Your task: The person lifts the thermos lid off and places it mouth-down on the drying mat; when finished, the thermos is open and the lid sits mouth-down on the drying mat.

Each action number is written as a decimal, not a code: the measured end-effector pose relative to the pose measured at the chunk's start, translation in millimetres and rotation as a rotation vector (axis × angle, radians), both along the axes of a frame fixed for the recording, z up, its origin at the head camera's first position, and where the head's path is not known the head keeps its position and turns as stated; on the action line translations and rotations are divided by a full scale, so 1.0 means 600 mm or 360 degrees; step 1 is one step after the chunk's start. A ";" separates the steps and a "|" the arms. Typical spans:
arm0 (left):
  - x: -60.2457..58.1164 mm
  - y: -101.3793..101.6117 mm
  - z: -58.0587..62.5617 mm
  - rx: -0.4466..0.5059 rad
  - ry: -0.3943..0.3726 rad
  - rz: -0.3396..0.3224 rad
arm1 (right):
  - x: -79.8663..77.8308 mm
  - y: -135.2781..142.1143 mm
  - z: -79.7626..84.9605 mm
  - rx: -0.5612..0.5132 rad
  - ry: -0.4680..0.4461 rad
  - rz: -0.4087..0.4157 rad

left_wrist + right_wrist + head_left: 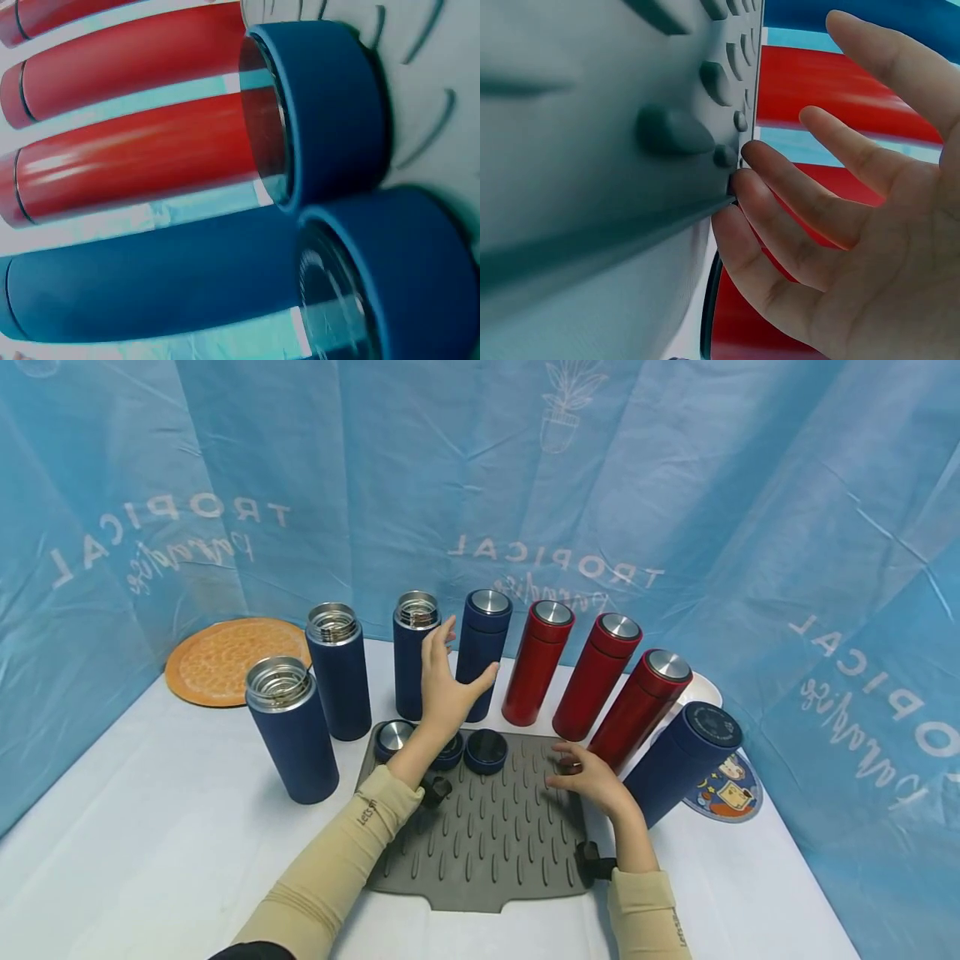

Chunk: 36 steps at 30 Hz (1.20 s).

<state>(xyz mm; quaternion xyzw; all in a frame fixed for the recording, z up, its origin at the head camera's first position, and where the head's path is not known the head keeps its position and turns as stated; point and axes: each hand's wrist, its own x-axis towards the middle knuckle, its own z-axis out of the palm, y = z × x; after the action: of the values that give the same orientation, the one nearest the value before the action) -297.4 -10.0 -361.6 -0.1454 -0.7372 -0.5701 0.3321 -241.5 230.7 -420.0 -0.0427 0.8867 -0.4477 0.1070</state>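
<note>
My left hand [447, 689] is raised with fingers and thumb spread, holding nothing, in front of a capped navy flask [487, 635] and beside an uncapped navy flask [408, 681]. Below it, three navy lids lie on a grey ribbed drying mat [480, 827]: one lid [393, 737] shows its silver top, another [450, 753] is partly behind the forearm, and a third lid [486, 752] lies dark side up. My right hand [596, 781] has loosely bent fingers and is otherwise bare, its fingertips [742, 184] right at the mat's edge, near the red flasks.
Two more uncapped navy flasks [303, 752] [348, 693] stand left of the mat. Three capped red flasks [536, 668] line the back right. A navy flask [667, 777] stands base up at the right, near a round patterned mat [731, 793]. An orange round board [225, 664] lies far left.
</note>
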 end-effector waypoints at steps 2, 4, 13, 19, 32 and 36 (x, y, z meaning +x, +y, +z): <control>-0.006 0.008 0.001 -0.0050 -0.0175 -0.0048 | 0.000 -0.001 -0.001 -0.0001 0.0001 0.0000; -0.016 0.014 0.000 -0.0106 -0.0338 -0.0061 | -0.001 -0.002 -0.001 0.0003 -0.0001 -0.0001; -0.067 0.022 -0.009 -0.0181 -0.0678 -0.0072 | 0.000 -0.004 0.004 -0.0006 -0.0015 0.0005; -0.083 0.018 -0.010 -0.0161 -0.0767 -0.0093 | 0.000 -0.004 0.002 -0.0013 -0.0021 0.0013; -0.087 0.005 -0.013 -0.0278 -0.0875 -0.0147 | 0.001 -0.011 -0.001 0.0004 -0.0020 0.0005; -0.079 0.003 -0.018 -0.0281 -0.0822 -0.0158 | 0.000 -0.008 -0.001 0.0018 -0.0012 0.0000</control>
<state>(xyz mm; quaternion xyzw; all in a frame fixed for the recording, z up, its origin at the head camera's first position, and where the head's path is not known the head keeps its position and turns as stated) -344.9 -8.0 -372.3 -0.0597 -0.8362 -0.5375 0.0909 -241.5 225.8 -420.5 -0.0402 0.8888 -0.4428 0.1107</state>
